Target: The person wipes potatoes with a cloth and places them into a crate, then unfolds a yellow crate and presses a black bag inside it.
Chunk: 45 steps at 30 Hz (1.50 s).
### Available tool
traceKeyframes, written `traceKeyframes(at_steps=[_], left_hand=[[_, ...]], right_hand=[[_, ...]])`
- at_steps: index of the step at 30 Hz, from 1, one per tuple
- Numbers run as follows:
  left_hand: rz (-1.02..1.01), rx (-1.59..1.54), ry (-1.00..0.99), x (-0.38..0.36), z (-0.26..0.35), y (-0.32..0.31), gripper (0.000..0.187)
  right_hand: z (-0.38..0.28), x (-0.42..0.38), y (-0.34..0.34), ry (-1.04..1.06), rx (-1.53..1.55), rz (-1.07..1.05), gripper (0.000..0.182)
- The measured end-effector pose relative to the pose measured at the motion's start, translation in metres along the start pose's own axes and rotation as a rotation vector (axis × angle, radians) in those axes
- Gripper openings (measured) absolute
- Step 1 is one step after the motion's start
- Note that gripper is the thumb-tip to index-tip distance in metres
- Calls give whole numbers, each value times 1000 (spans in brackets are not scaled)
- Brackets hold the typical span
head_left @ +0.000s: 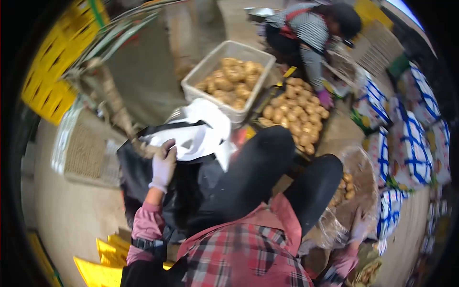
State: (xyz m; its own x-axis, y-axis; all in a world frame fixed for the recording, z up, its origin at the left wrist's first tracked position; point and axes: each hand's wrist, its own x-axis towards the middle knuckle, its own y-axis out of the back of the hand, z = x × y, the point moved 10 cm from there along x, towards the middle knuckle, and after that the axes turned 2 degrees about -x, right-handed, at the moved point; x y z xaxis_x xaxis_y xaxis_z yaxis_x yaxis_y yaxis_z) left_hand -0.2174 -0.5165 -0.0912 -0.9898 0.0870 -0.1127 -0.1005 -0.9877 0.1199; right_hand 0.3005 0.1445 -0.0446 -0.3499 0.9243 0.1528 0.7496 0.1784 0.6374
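Note:
My left hand (164, 167), in a pale glove with bare fingertips, is closed at the edge of some white paper sheets (203, 131). These sheets lie over black material beside my left knee. Just left of those fingers is the lower end of a rolled brown sack edge (117, 103). My right hand (359, 226), also gloved and slightly blurred, rests with fingers stretched out against a clear plastic bag (361, 177). Several potatoes (348, 186) show inside that bag, right of my right knee.
A white crate (191, 79) of potatoes stands ahead, next to a dark crate heaped with potatoes (296, 112). A co-worker (311, 36) bends over the latter with a purple-gloved hand. Blue-and-white packages (411, 143) line the right; yellow crates (57, 57) are stacked left, near a pale basket (88, 148).

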Motion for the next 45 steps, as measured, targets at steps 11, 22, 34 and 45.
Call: traceKeyframes(at_steps=[11, 22, 34, 45], left_hand=[[-514, -312, 363, 117, -95, -301, 35], [-155, -623, 963, 148, -233, -387, 58], [-370, -64, -187, 140, -60, -368, 20], [-897, 992, -1136, 33, -3, -435, 92]], right_hand=[[-354, 124, -202, 312, 311, -260, 37], [91, 63, -356, -762, 378, 76, 50], [65, -15, -423, -1341, 1222, -144, 72], [-30, 42, -330, -885, 917, 58, 19]])
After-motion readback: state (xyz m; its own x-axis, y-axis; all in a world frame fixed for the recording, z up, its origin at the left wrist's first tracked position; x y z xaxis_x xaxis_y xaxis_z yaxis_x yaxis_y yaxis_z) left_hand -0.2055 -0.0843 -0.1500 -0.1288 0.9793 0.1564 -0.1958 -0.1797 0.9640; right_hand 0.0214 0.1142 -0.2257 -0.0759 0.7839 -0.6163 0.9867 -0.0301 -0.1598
